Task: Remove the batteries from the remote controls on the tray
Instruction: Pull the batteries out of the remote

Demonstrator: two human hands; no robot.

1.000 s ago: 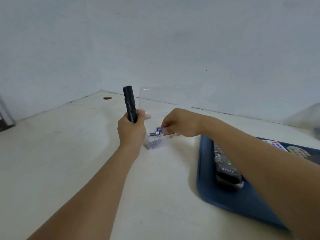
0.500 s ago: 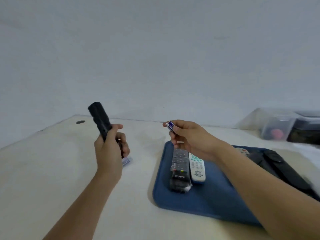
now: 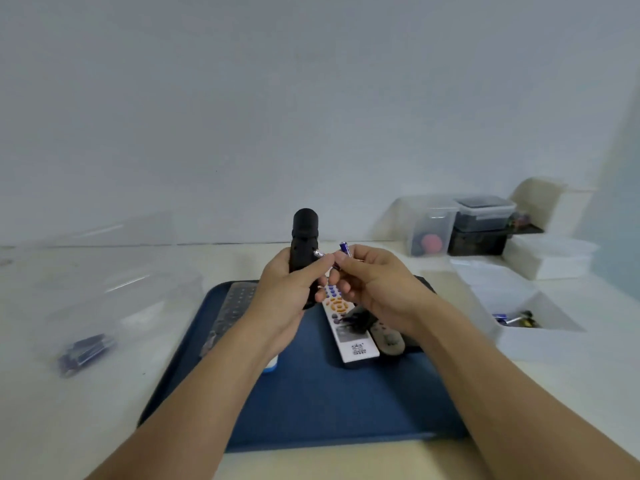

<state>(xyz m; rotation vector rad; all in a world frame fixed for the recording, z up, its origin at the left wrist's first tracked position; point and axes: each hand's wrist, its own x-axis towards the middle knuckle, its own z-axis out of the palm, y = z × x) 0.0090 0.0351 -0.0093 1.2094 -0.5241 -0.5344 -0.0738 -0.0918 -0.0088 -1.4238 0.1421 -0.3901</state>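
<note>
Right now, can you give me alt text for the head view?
Both hands meet above a blue tray: the left hand grips a black remote upright, the right hand pinches a purple battery. A white remote lies on the tray.

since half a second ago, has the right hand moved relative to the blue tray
Yes. The right hand carried its battery leftward over the blue tray, meeting the left hand.

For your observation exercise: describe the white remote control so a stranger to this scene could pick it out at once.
Start at the blue tray in the middle of the table. Just under the right hand lies the white remote, lengthwise, beside a grey one. Unlike the dark remotes around it, it has orange and blue buttons.
</note>
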